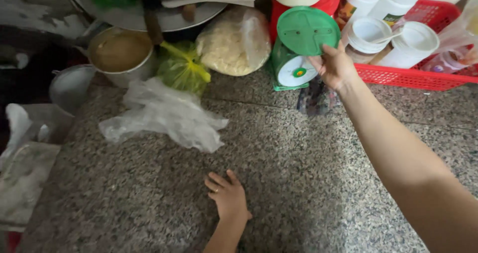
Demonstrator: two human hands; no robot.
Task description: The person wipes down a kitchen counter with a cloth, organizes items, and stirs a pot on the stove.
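My right hand point(334, 66) reaches out to a small green kitchen scale point(297, 70) with a white dial. Its fingers pinch the right rim of the scale's round green weighing pan point(307, 30), which sits tilted toward me. My left hand point(228, 196) lies flat on the speckled granite surface point(298, 183), palm down and fingers slightly apart. It holds nothing and wears a ring on one finger.
A crumpled clear plastic bag point(164, 113) lies left of centre. Behind it are a green-yellow bag point(183, 69), a bag of white lumps point(234, 41) and a metal pot of brown liquid point(119, 51). A red basket point(413, 77) with white jars stands right.
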